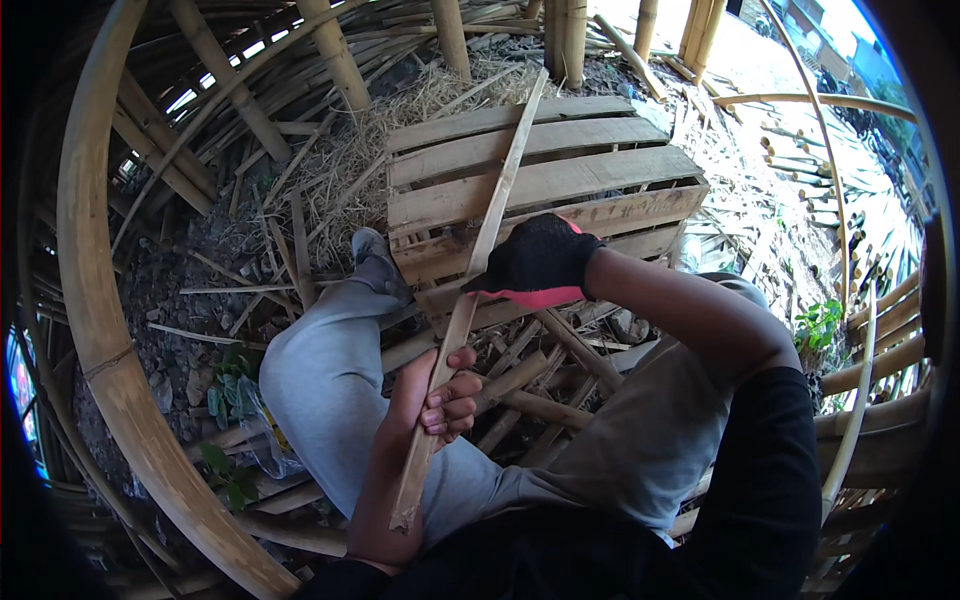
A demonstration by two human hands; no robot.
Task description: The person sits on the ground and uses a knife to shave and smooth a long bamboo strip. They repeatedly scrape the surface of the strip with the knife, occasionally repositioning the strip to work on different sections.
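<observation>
A long, flat bamboo strip (505, 180) slants from near my lap up across a slatted wooden crate (440, 205). My bare left hand (450, 400) is closed around its lower part, with the cut end sticking out below toward my forearm. Farther up, my right hand (540, 258) wears a black glove with a red-pink underside. Its fingers are closed at the strip, just in front of the crate's near side. Whether a blade or other tool sits in that glove is hidden.
A thick bamboo pole (95, 330) curves along the left. Dry shavings (340, 195) lie beside the crate, and bamboo pieces (540, 405) lie between my legs. Upright poles (335, 55) stand behind. Cut bamboo (815, 180) is spread out at the right, near a small green plant (820, 325).
</observation>
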